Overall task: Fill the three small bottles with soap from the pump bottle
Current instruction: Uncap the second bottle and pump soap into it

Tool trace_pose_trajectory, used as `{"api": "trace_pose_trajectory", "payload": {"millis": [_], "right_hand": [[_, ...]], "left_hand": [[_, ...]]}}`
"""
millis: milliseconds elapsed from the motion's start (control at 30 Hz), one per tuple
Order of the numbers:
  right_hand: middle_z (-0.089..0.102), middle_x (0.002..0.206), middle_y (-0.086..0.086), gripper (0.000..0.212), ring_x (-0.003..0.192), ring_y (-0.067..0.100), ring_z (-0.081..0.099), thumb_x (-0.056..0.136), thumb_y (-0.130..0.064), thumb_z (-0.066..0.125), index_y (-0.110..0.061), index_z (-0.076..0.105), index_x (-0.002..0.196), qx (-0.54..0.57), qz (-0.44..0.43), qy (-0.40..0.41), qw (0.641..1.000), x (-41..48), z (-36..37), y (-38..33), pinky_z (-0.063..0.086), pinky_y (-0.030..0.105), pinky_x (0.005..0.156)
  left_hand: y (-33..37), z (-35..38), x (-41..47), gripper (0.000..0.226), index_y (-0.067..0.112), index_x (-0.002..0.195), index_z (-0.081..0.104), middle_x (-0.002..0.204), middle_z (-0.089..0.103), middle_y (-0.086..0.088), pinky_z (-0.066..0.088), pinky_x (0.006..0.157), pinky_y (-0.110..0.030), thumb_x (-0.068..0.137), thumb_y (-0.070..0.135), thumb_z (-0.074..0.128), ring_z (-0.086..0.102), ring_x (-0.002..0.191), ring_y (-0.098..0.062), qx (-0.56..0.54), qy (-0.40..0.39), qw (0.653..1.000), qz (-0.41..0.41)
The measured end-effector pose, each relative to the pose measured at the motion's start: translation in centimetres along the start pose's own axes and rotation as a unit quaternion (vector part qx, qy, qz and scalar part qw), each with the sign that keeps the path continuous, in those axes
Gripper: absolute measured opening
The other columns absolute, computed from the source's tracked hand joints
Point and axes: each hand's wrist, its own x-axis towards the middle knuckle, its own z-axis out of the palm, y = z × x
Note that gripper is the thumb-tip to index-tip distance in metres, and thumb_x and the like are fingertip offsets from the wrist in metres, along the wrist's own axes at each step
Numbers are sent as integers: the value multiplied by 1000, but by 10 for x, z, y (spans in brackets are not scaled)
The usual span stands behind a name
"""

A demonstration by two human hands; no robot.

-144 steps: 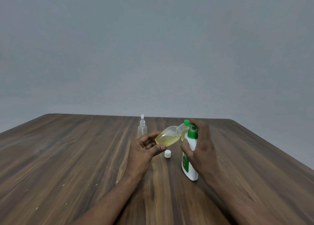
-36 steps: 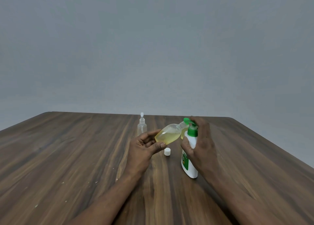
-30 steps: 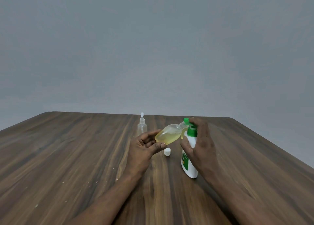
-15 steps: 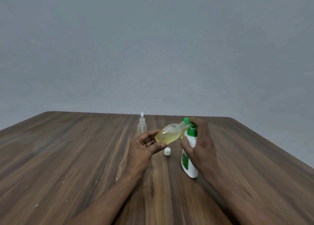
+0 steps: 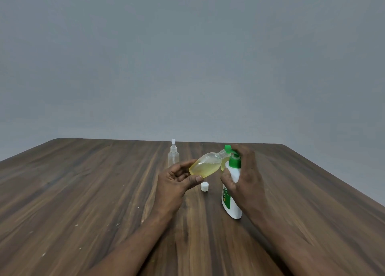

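While the left hand [image 5: 177,181] carries a small clear plastic bottle [image 5: 205,165] just above the table, its grip is closed round the bottle's lower end, with the thumb on the near side and the fingers curled on the far side. That bottle is partly filled with yellow liquid and lies tilted, its open neck pointing up and to the right, where it meets the green spout [image 5: 227,148] of a white plastic pump bottle [image 5: 234,212]. The pump bottle stands upright on the dark wood-grain table [image 5: 83,192], right of centre. The right hand [image 5: 244,177] has its grip closed on it: the thumb presses the near left side of the white body and the fingers reach over the green pump head [image 5: 235,163]. A sliver of yellow shows just left of the pump bottle's neck; what it belongs to cannot be told. A small round white cap [image 5: 204,186] lies on the table between the two hands, below the tilted bottle. Farther off, just beyond the left hand, a slim clear spray bottle [image 5: 173,158] with a white nozzle stands upright. A plain grey wall [image 5: 187,67] rises behind the table's far edge.
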Motion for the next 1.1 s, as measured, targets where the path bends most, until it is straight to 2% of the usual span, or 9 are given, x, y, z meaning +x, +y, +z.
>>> {"api": "trace_pose_trajectory", "payload": {"millis": [167,433,633,767,900,1100], "right_hand": [[48,117,-16,57,104,6,55,79,-8,70,-24,48,130,-2,5,-1,1000,0,0,0,48,24,83],[43,129,-14,70,114,6,52,78,-4,70,-25,41,139,-14,-6,9,1000,-1,2,0,43,16,91],[46,118,-15,56,104,0,52,78,-15,63,-22,48,132,-10,5,5,1000,0,1,-1,39,8,83],[49,117,-15,57,105,2,53,79,-7,70,-22,49,130,-3,13,3,1000,0,2,1,41,12,83],[47,122,-12,63,107,7,55,79,-6,72,-22,46,134,-9,3,8,1000,0,2,2,47,23,85],[45,125,-13,65,109,5,53,79,-5,71,-22,45,136,-14,-4,9,1000,0,1,0,46,21,87]], "left_hand": [[1,0,-1,42,9,112,73,103,78,-10,62,79,-31,76,-12,76,75,99,-25,-2,0,1000,1],[2,-2,-1,43,9,115,72,105,78,-9,62,80,-31,76,-8,78,74,100,-25,9,0,1000,7],[2,-1,-1,43,8,114,72,103,78,-10,62,78,-30,76,-10,77,75,98,-25,7,2,1000,7],[2,0,-1,42,7,112,72,102,78,-10,62,77,-29,76,-13,76,75,96,-23,0,3,1000,2],[2,0,0,41,7,112,72,101,78,-11,62,78,-30,76,-13,75,75,95,-22,-5,3,1000,1],[3,-1,0,40,9,111,73,102,78,-11,62,76,-29,78,-13,74,75,96,-21,-5,6,1000,3]]}}
